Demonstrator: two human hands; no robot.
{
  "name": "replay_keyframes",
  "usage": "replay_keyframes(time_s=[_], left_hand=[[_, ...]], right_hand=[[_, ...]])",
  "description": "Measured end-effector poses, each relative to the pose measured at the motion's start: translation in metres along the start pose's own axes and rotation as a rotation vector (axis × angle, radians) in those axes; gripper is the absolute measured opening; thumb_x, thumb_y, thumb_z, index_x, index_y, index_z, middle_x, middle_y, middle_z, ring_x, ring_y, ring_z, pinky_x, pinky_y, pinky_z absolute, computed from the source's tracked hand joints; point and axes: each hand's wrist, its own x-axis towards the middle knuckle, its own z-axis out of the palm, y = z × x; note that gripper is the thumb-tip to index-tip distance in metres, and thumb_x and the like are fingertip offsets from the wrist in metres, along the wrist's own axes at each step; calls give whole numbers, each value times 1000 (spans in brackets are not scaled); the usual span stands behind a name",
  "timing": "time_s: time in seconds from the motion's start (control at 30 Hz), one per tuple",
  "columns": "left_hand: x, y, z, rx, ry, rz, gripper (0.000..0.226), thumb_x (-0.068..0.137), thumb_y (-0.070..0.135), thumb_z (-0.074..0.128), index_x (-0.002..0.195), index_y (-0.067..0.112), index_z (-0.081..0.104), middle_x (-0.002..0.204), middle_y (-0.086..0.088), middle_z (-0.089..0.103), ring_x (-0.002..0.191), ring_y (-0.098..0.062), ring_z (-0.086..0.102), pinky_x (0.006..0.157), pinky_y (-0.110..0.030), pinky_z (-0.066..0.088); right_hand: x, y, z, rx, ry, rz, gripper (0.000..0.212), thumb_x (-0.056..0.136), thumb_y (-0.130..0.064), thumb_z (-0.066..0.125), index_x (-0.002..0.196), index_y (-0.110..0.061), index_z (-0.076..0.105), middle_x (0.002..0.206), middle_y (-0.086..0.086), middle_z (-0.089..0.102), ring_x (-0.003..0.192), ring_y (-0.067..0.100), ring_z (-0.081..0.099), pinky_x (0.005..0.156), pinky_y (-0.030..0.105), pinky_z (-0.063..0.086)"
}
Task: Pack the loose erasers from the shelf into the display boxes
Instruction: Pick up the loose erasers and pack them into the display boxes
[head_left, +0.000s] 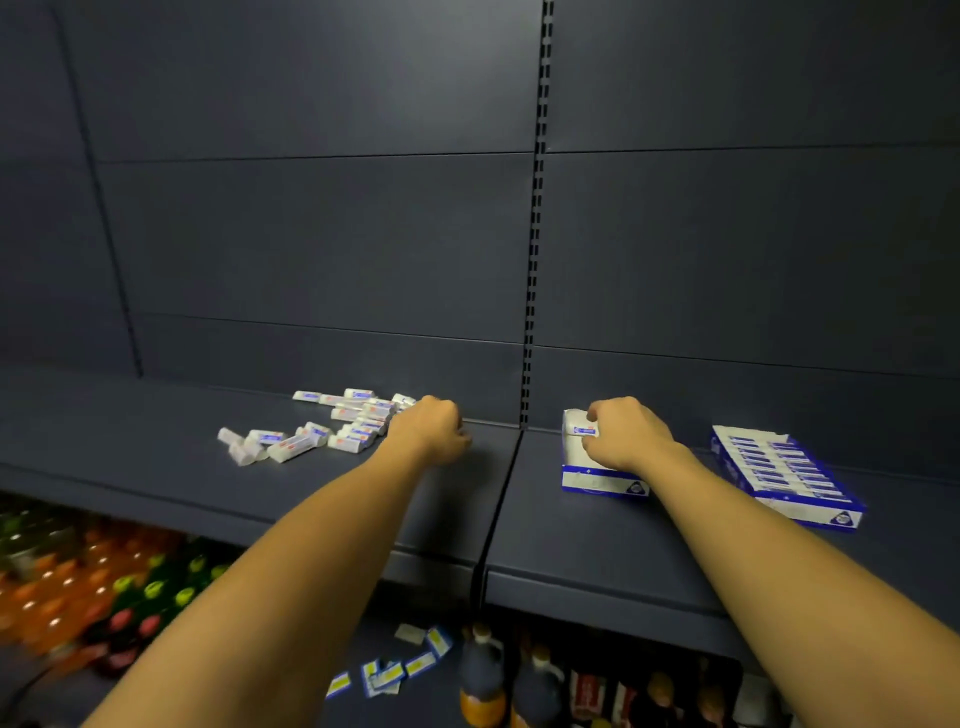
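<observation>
bottles (130, 592) w/ coloured caps on the lower level, nearest. above, on the dark shelf (311, 493): left hand (431, 431) curled at the right edge of the loose erasers (332, 423), can't tell if it holds one. right hand (623, 434) pinches an eraser (584, 429) over the open display box (597, 475). full box (784, 475) further right.

Dark slotted upright (535, 291) on the back panel, colourful bottles (104, 587) below-left of it, dark-capped bottles (485, 670) beneath, scattered price labels (389, 670) beside those
</observation>
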Motion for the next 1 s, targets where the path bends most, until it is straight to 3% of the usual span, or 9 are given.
replay_keyframes(time_s=[0.17, 0.27, 0.37, 0.53, 0.73, 1.0], left_hand=[[-38, -22, -17, 21, 28, -26, 34, 92, 38, 56, 113, 15, 68, 115, -10, 65, 103, -30, 61, 85, -37, 52], [-53, -43, -32, 40, 47, -43, 29, 91, 39, 57, 107, 17, 68, 112, -9, 66, 100, -29, 61, 79, -34, 49], [-65, -67, -41, 63, 49, -87, 29, 89, 42, 57, 105, 20, 69, 113, -6, 66, 100, -28, 62, 75, -33, 46], [-80, -113, -53, 64, 58, -112, 38, 91, 50, 58, 115, 23, 68, 121, -1, 65, 106, -25, 62, 86, -39, 53], [-91, -173, -67, 85, 63, -80, 34, 94, 45, 59, 117, 21, 67, 114, -1, 66, 94, -20, 61, 74, -34, 50], [-94, -256, -72, 98, 31, -82, 33, 93, 40, 61, 117, 18, 67, 114, -3, 67, 96, -21, 62, 75, -34, 53]], right_hand=[[-13, -41, 2, 19, 0, -101, 32, 92, -33, 58, 118, -14, 60, 115, 7, 62, 97, 27, 60, 79, 39, 56], [-19, -67, 5, 23, 3, -170, 36, 91, -38, 59, 118, -15, 60, 113, 7, 62, 97, 28, 61, 77, 38, 55], [-23, -92, 7, 5, -13, -210, 36, 90, -37, 59, 119, -16, 59, 112, 6, 61, 96, 26, 60, 74, 35, 53], [-21, -137, 9, -1, -42, -221, 38, 91, -33, 58, 125, -17, 56, 118, 6, 59, 99, 26, 60, 77, 37, 55], [-15, -202, 17, -2, -53, -211, 38, 90, -32, 59, 125, -17, 56, 114, 6, 60, 93, 25, 60, 76, 37, 56], [-9, -274, 40, 6, -13, -191, 36, 88, -31, 57, 121, -18, 59, 116, 6, 61, 95, 25, 61, 71, 34, 53]])
